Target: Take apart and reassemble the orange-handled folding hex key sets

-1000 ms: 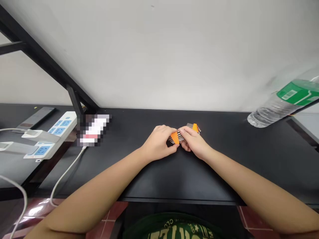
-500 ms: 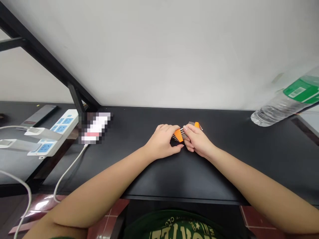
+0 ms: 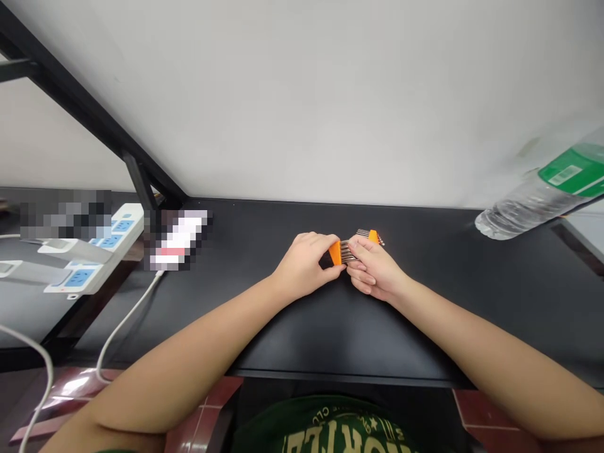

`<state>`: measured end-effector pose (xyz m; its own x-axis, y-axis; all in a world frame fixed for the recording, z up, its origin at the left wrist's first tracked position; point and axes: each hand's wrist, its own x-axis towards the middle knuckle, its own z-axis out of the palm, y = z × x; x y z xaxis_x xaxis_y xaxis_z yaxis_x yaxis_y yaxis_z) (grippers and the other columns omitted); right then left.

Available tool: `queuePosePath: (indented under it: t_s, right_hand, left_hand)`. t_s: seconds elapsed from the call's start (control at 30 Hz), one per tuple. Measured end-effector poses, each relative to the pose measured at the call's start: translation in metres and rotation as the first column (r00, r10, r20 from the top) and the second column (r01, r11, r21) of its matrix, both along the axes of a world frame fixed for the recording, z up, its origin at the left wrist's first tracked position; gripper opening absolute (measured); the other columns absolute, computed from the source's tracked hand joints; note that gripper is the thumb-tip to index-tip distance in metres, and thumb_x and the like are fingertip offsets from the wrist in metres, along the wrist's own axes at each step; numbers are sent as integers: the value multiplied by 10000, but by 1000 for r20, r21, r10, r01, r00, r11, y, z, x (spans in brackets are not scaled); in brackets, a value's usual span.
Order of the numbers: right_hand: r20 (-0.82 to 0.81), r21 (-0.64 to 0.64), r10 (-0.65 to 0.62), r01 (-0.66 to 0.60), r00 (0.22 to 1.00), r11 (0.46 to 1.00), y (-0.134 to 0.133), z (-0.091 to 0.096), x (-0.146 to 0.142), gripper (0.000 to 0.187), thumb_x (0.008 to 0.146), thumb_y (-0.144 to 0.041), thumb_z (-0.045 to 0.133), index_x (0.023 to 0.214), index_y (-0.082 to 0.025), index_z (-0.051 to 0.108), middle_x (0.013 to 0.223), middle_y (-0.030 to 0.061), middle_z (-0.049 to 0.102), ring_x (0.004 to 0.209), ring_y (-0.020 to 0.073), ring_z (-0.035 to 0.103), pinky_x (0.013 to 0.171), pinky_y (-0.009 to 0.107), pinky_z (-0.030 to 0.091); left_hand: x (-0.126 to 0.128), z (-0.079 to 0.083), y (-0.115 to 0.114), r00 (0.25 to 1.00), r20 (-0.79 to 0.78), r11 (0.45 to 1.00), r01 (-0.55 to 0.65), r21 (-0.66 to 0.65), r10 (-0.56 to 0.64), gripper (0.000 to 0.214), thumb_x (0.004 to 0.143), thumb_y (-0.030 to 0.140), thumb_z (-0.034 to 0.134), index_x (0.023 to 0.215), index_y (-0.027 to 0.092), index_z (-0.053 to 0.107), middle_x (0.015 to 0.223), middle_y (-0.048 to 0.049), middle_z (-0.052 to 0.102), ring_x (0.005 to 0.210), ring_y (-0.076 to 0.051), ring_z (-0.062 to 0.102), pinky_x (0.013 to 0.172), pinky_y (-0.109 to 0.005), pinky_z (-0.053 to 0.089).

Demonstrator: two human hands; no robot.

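Now pinches the left orange holder (image 3: 335,253) with the left hand (image 3: 306,264), pressing the left thumb (image 3: 334,272) to its near end; half a second ago, held that thumb clear on the near side. Shows no rod tips left of the holder any more, unlike in that earlier view. Suggests a leftward slide of the holder along the metal rods (image 3: 348,251), close to their ends or past them; cannot tell whether fully free. Pinches the rods with the right hand (image 3: 376,267), so likely pulling against a steady hold.

Keeps all this over the middle of the black counter (image 3: 264,236); cannot tell whether raised or resting.

Count: two hands, both grips closed. Two orange holders, including the right orange holder (image 3: 373,236), just beyond the right hand; cannot tell whether joined to the same rods. Several rods, too bunched to number. At far right, one bottle (image 3: 523,204). At left, one power strip (image 3: 110,241) with two white chargers (image 3: 78,251). Right of those, one pixelated device (image 3: 182,236) with one white cable (image 3: 123,314) at its near end.
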<state>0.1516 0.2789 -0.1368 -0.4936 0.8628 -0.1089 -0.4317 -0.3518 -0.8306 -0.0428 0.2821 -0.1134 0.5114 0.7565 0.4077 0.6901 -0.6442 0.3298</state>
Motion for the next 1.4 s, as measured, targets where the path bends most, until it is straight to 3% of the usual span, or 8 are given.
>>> queuePosePath:
  t_s: [0.47, 0.53, 0.6, 0.67, 0.73, 0.87, 1.13, 1.4]
  right_hand:
    - [305, 326, -187, 83, 934, 942, -1, -5, 18, 401, 921, -616, 667, 839, -258, 505, 435, -134, 298, 316, 90, 301, 344, 239, 378]
    - [503, 578, -261, -97, 824, 810, 6, -10, 23, 345, 977, -550, 609, 832, -241, 562, 495, -69, 466, 409, 130, 470, 471, 284, 454]
    - [609, 749, -384, -344, 694, 566, 13, -14, 26, 313, 1024, -464, 552, 833, -222, 605, 671, 12, 626, 604, 170, 604, 630, 312, 483]
    - [641, 766, -496, -533, 586, 360, 17, -17, 25, 305, 1056, -400, 500, 850, -209, 618, 791, 50, 668, 711, 185, 621, 690, 312, 450]
    - [666, 708, -574, -645, 476, 287, 19, -18, 22, 302, 1075, -359, 465, 875, -196, 622, 787, 52, 657, 693, 181, 596, 662, 299, 401]
    - [698, 656, -594, -690, 400, 306, 17, -13, 20, 249, 1042, -396, 562, 946, -181, 644, 832, 57, 675, 728, 181, 600, 664, 286, 375]
    - [763, 635, -571, -510, 302, 580, 30, -3, 49, 220, 1000, -355, 563, 857, -205, 638, 831, 32, 681, 740, 174, 594, 683, 296, 403]
    - [740, 654, -645, -435, 193, 619, 48, -12, 57, 122, 957, -266, 555, 903, -206, 647, 900, 60, 692, 836, 213, 616, 718, 326, 438]
  left_hand:
    - [-50, 14, 38, 997, -81, 999, -17, -47, 13, 372, 849, 385, 744, 1192, 260, 676, 1147, -32, 750, 1068, -244, 676, 1012, -400, 497]
    - [-56, 12, 42, 996, -47, 994, -76, -84, 72, 421, 842, 430, 754, 1215, 254, 666, 1156, -30, 751, 1049, -243, 681, 988, -394, 517]
    - [-56, 9, 43, 994, 2, 988, -105, -111, 106, 447, 843, 450, 755, 1231, 250, 657, 1175, -28, 749, 1074, -243, 683, 994, -392, 523]
    - [-52, 5, 41, 995, 34, 987, -91, -129, 96, 451, 847, 456, 755, 1235, 248, 657, 1192, -29, 747, 1089, -239, 686, 998, -387, 527]
    - [-48, 2, 38, 997, 46, 989, -62, -134, 69, 459, 846, 467, 758, 1239, 251, 661, 1199, -31, 745, 1084, -237, 690, 1000, -388, 531]
    - [-42, 1, 35, 998, 46, 991, -40, -128, 47, 481, 848, 477, 760, 1260, 251, 657, 1189, -36, 748, 1068, -239, 695, 996, -397, 535]
    - [-41, 1, 34, 997, 50, 990, -56, -130, 63, 487, 842, 479, 771, 1255, 242, 667, 1204, -45, 748, 1083, -245, 700, 1016, -410, 532]
    - [-39, -1, 34, 997, 39, 991, -67, -118, 72, 480, 852, 461, 760, 1264, 234, 662, 1183, -50, 749, 1061, -240, 702, 1001, -403, 535]
